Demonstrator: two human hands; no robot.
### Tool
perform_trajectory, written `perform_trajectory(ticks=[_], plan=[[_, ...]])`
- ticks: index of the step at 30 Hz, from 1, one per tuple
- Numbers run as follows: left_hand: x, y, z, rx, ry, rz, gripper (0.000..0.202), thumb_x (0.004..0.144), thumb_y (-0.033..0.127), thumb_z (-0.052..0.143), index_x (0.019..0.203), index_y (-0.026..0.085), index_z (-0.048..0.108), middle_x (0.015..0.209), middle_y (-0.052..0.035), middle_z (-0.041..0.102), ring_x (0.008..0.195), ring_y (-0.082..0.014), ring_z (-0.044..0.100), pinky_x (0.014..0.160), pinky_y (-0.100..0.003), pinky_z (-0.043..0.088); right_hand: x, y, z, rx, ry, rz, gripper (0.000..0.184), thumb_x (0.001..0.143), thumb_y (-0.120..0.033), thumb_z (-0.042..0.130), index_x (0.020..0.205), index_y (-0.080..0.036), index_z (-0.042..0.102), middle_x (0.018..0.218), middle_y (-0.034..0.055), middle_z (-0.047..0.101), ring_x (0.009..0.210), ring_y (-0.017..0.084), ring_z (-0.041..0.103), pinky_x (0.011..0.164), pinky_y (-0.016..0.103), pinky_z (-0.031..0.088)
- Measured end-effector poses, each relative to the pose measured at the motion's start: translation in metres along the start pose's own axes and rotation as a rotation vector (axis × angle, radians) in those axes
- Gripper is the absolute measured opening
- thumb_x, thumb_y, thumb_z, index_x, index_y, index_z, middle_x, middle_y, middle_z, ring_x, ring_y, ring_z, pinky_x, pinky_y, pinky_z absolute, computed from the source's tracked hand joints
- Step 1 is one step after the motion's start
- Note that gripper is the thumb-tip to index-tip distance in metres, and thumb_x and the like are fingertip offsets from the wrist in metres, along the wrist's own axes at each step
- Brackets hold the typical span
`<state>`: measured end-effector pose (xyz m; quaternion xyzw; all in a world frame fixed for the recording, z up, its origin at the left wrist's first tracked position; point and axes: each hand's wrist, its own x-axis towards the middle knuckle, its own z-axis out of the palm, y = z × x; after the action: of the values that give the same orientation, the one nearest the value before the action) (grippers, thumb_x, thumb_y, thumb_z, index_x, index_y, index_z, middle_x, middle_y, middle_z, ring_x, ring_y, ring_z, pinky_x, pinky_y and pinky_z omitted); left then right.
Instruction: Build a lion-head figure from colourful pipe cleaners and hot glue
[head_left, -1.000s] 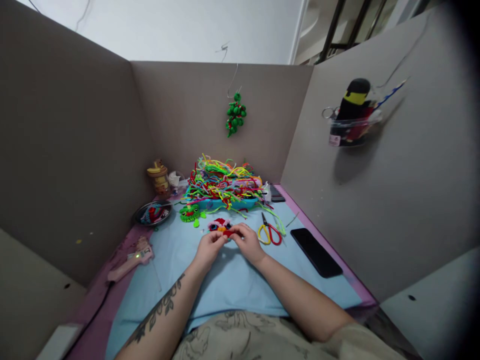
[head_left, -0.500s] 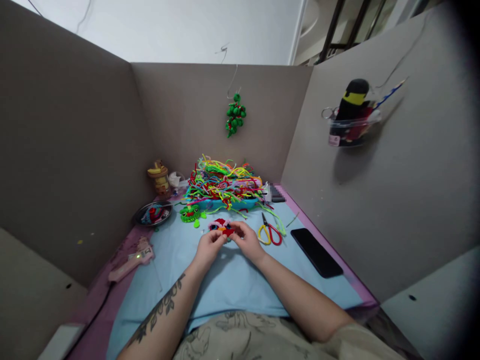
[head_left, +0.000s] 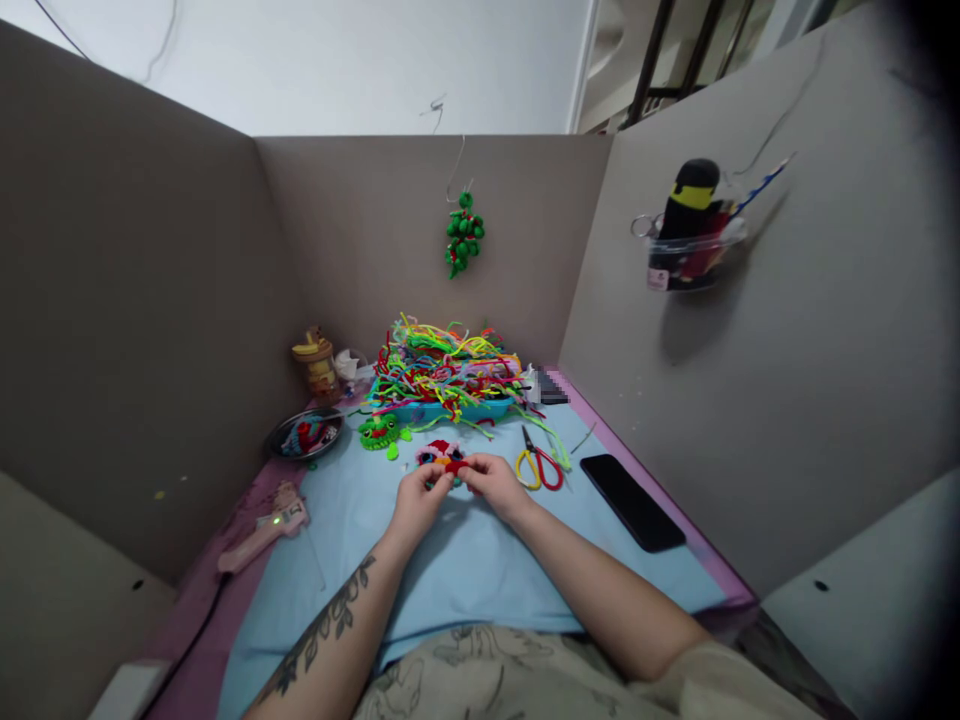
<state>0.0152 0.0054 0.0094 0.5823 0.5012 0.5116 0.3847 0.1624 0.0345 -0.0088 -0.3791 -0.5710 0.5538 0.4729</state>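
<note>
Both my hands meet over the light blue mat (head_left: pixel 450 560) and pinch a small red pipe-cleaner figure (head_left: pixel 444 456) with orange and blue bits. My left hand (head_left: pixel 415 497) grips its left side with closed fingers. My right hand (head_left: pixel 489 484) grips its right side, fingers curled. A pile of coloured pipe cleaners (head_left: pixel 442 368) lies in a blue tray just behind the figure. A green pipe-cleaner creature (head_left: pixel 380 432) lies to the left of my hands.
Red-and-yellow scissors (head_left: pixel 537 463) and a black phone (head_left: pixel 631 488) lie to the right. A pink glue gun (head_left: pixel 261 525) and a dark bowl (head_left: pixel 306 434) sit at left. Grey partition walls enclose the desk; a green ornament (head_left: pixel 463 232) hangs at the back.
My hands keep working the red figure in the same spot, with only small finger movement. The view has tilted slightly.
</note>
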Motion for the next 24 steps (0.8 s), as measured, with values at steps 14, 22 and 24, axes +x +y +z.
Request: perform_trajectory(ticks=[14,22,24], plan=[[-0.006,0.017,-0.012,-0.033,-0.097,-0.091,0.035,0.066,0.041,0.067,0.086,0.011,0.068,0.080,-0.0084,0.068,0.068,-0.0174,0.060,0.066,-0.028,0.045,0.003,-0.002,-0.005,-0.004,0.044,-0.027,0.026,0.070,-0.040,0.064,0.065,-0.015,0.058,0.043,-0.0075,0.043,0.039,0.006,0.032,0.042,0.021,0.022],[-0.035,0.060,-0.114,0.820,0.032,0.050,0.021,0.077,0.031,0.050,0.086,0.020,0.066,0.091,-0.0073,0.068,0.087,-0.0247,0.059,0.078,-0.032,0.042,0.003,-0.004,-0.010,0.008,0.069,-0.034,0.027,0.069,-0.041,0.064,0.064,-0.016,0.056,0.045,-0.0074,0.042,0.042,0.007,0.033,0.043,0.021,0.024],[-0.038,0.050,-0.152,1.103,0.145,-0.071,0.027,0.076,0.028,0.050,0.095,0.017,0.064,0.103,-0.0125,0.064,0.095,-0.0295,0.057,0.081,-0.036,0.042,0.004,-0.004,-0.010,0.013,0.066,-0.037,0.028,0.069,-0.041,0.064,0.061,-0.016,0.055,0.044,-0.0075,0.042,0.042,0.007,0.033,0.044,0.021,0.024]])
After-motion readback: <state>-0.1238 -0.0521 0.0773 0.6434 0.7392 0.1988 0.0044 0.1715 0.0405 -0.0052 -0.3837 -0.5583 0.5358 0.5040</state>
